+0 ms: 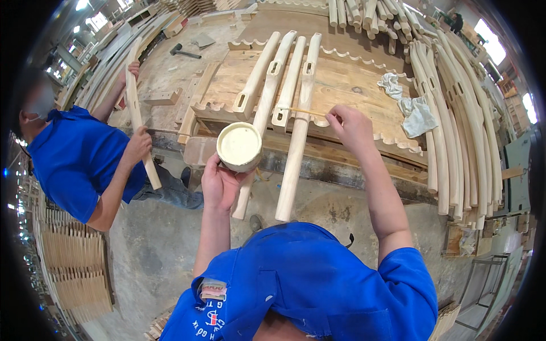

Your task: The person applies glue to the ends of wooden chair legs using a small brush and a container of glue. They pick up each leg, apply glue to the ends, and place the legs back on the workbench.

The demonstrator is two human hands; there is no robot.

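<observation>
My left hand (pixel 220 183) is closed round a round tub (pixel 239 145) filled with a pale cream-coloured substance. Between the fingertips of my right hand (pixel 351 126) is pinched a thin wooden stick (pixel 309 112). It points left, its tip at the slotted near end of a wooden chair-leg-like piece (pixel 292 74), where a little pale matter shows. Several such slotted pieces lie side by side, among them a longer piece (pixel 301 122) that passes under the stick and juts past the bench's near edge. Another long piece (pixel 264 108) runs partly behind the tub.
A scalloped wooden rack (pixel 352 88) carries the pieces. White rags (pixel 418 115) and stacked curved wood parts (pixel 455 125) are at the right. A hammer (pixel 185 52) lies at the far left. Close by, a co-worker in blue (pixel 85 159) holds a wooden piece (pixel 134 102).
</observation>
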